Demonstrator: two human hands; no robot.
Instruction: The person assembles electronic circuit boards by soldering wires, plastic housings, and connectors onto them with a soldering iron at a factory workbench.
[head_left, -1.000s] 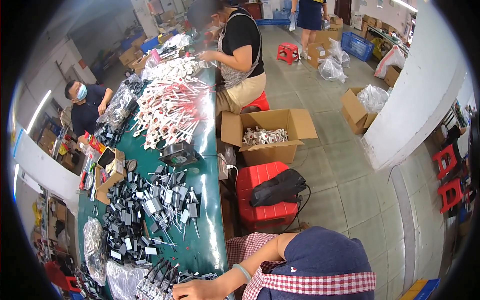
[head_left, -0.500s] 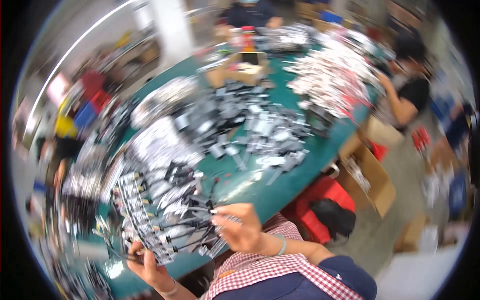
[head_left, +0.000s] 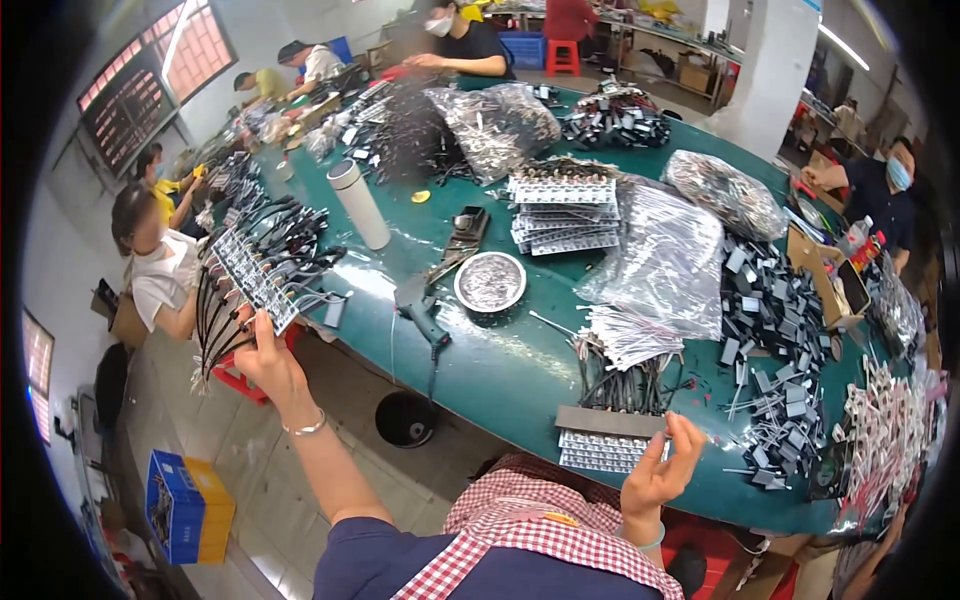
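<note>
My left hand (head_left: pixel 268 368) reaches out to the left, its fingers closed on the near end of a circuit board panel (head_left: pixel 250 270). Black cables hang from that panel, and it is held up by the table's left edge, close to a pile of black cables (head_left: pixel 300 235). My right hand (head_left: pixel 662 475) is raised at the table's front edge, fingers loosely curled and partly apart, with nothing visible in them. Beside it lies another board panel (head_left: pixel 605 452), partly under a dark grey strip (head_left: pixel 610 421). Black cables with white ends (head_left: pixel 630 365) extend behind the strip.
On the green table (head_left: pixel 520 385) are a glue gun (head_left: pixel 425 325), a round bowl (head_left: pixel 490 282), a white flask (head_left: pixel 358 205), stacked board panels (head_left: pixel 565 215), plastic bags (head_left: pixel 660 250) and grey-black boxy parts (head_left: pixel 770 340). Below stands a black bin (head_left: pixel 405 418). Co-workers sit around the table.
The view has swung to the left. My left hand has carried the board panel out to the table's left side. My right hand has come away from the cables.
</note>
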